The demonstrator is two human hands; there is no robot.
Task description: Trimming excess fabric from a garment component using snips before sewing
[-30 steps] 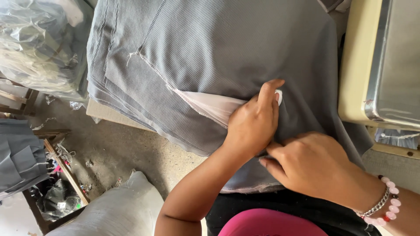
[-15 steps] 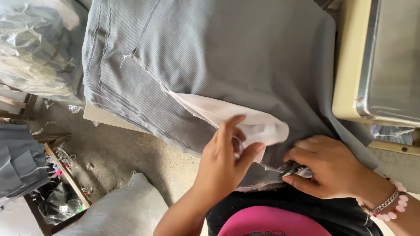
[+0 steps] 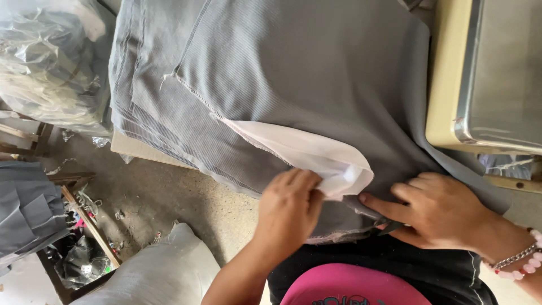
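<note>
Since earlier frame, we are seeing left hand (image 3: 291, 206) sliding left, white lining (image 3: 307, 155) now lying more exposed. Left hand pinching lining's near edge; right hand (image 3: 437, 210) pressing flat, fingers narrow, on grey fabric stack (image 3: 316, 68) at centre. Stack lying on board over dusty concrete floor (image 3: 169, 195). Cream machine (image 3: 485, 73) sitting far right, white sack (image 3: 155, 277) near left, plastic-wrapped bundles (image 3: 48, 62) far left.

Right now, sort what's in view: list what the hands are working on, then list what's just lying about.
In hand:
- left hand pinching the white lining
- right hand pressing the grey cloth, dark tool half hidden under it
- stack of grey pieces underneath

Lying about:
- plastic-wrapped bundle
- white sack
- cream machine
- folded grey cloth, left
</note>
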